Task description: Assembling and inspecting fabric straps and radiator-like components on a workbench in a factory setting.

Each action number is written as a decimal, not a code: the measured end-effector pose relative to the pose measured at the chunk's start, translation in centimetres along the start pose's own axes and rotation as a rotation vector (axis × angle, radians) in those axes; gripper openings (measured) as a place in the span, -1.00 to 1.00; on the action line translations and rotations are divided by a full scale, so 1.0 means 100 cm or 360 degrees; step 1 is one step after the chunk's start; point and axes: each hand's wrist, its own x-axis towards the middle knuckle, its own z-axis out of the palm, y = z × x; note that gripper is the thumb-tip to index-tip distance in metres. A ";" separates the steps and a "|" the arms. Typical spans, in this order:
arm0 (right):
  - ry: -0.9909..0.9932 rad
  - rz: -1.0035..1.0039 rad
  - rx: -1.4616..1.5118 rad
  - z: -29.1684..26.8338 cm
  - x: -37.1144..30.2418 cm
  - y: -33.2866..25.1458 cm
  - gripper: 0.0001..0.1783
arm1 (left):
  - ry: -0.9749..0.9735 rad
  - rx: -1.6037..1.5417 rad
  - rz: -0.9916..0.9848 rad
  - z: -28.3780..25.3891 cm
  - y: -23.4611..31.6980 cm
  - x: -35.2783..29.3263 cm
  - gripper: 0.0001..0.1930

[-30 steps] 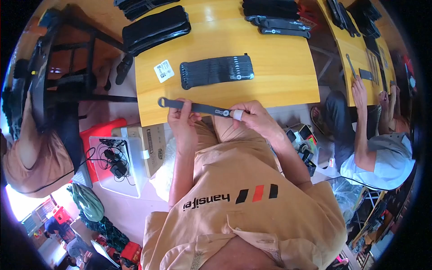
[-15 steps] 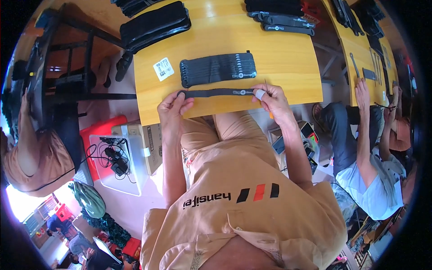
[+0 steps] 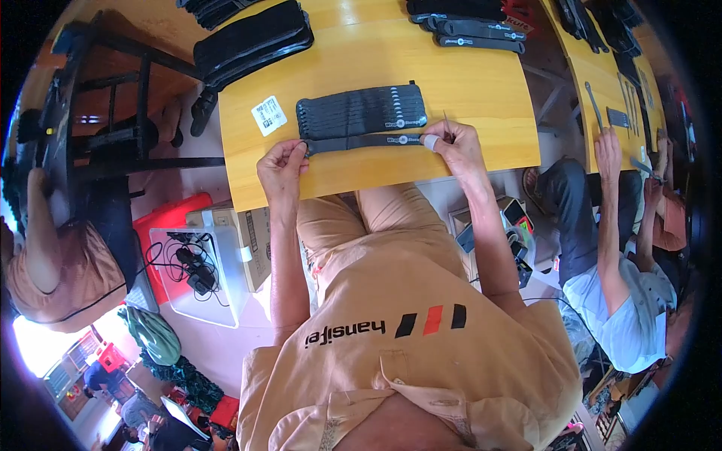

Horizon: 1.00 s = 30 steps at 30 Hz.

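Observation:
A black strap [image 3: 357,142] with a white printed mark is stretched flat between my hands, close along the near edge of a fanned row of similar straps [image 3: 346,114]. My left hand [image 3: 282,171] pinches its left end between thumb and fingers. At the other end, my right hand [image 3: 460,154] grips the strap; a thumb or finger there has a white wrap on it. A thin pointed tool [image 3: 445,118] also pokes out of my right hand, its kind too small to make out. Left of the row lies a white printed card [image 3: 268,116].
Black strap bundles lie on the yellow table [image 3: 481,98] at far left [image 3: 252,45] and far right [image 3: 481,34]. A clear bin with cables [image 3: 195,270] stands on the floor to the left. Other people sit on both sides; a co-worker's hand [image 3: 608,154] rests by the right table.
Both hands have moved the strap slightly away from me, closer to the row. The pointed tool stands out more above my right hand.

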 end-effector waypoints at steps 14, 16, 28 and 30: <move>0.0110 -0.0140 -0.0098 0.004 0.006 -0.006 -0.94 | 0.0277 0.0605 0.0395 0.015 0.002 -0.003 -0.95; 0.0140 -0.0182 -0.0162 0.005 0.008 -0.007 -0.94 | 0.0284 0.0609 0.0379 0.014 -0.002 -0.001 -0.93; 0.0251 -0.0187 -0.0324 0.007 0.008 -0.013 -0.93 | 0.0275 0.0598 0.0385 0.014 -0.010 0.003 -0.92; 0.0281 -0.0199 -0.0370 0.007 0.010 -0.011 -0.93 | 0.0257 0.0564 0.0389 0.015 -0.011 0.003 -0.92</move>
